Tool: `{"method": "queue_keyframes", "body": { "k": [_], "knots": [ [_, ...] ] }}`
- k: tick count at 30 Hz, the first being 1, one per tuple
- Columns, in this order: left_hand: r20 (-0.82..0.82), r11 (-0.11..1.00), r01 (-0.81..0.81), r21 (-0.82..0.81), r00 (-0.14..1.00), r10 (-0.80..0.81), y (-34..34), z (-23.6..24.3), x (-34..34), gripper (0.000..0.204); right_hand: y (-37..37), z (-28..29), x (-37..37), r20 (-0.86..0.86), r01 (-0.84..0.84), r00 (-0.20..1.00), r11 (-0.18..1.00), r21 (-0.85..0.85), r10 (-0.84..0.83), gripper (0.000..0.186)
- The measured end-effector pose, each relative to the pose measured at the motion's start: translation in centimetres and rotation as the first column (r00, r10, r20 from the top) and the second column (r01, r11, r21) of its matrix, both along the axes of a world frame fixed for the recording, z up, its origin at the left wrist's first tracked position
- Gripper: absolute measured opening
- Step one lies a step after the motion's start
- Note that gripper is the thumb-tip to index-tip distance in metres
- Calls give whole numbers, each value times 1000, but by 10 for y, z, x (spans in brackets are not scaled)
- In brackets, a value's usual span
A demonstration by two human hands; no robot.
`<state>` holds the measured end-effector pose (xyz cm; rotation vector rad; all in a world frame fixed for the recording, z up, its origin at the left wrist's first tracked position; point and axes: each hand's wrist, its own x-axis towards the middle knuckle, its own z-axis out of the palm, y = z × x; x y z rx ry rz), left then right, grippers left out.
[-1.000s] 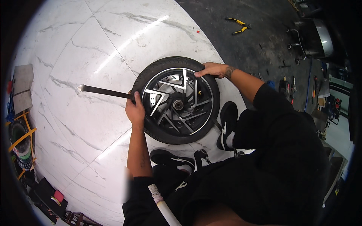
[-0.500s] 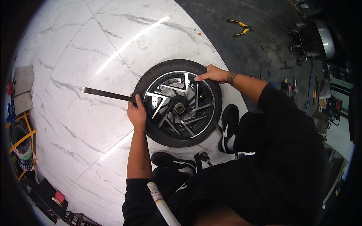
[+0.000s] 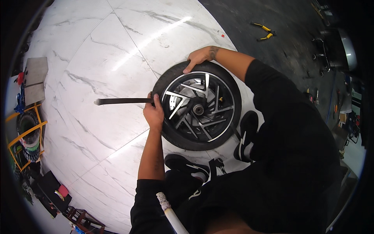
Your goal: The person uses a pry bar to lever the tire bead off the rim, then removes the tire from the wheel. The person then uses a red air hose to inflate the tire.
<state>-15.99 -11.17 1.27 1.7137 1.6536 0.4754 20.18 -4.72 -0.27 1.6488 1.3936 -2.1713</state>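
A motorcycle wheel lies flat on the floor in front of my feet, with a black tyre (image 3: 182,144) around a black and silver spoked rim (image 3: 207,84). My left hand (image 3: 154,114) is closed around a flat metal tyre lever (image 3: 122,101) at the tyre's left edge. The lever's free end points left, away from the wheel; its other end is hidden by my fingers. At the tyre's far side my right hand (image 3: 198,58) grips it, thumb on the sidewall and fingers over the tread. A brake disc (image 3: 191,82) shows behind the spokes.
My shoes (image 3: 186,165) stand close to the wheel, with a dark tool (image 3: 219,165) between them. Yellow-handled pliers (image 3: 265,31) lie on the dark floor at far right. A wheeled stool (image 3: 331,50) is beyond. A lit cigarette (image 3: 171,214) is at the lower edge.
My right hand has moved left along the tyre, from its upper right to its far side. My left hand keeps hold of the lever. The whole view has shifted slightly.
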Motion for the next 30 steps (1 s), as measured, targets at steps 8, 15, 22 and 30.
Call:
{"method": "queue_keyframes", "body": {
  "k": [8,15,22,30],
  "knots": [
    [-45,1000,-24,13,999,25,-3,2,1,54,24,-1,-15,-57,-101,994,980,-169,93,75],
    [-16,998,-24,55,1000,24,-6,2,-5,55,14,5,-20,-87,7,996,991,-136,-20,76],
    [-12,988,60,145,998,-58,-7,0,-7,52,-108,16,47,-2,379,925,924,-56,-379,96],
    [-50,997,26,69,998,-23,-6,-2,-8,57,-239,-7,51,-161,648,720,737,-195,-675,97]
  ]
}}
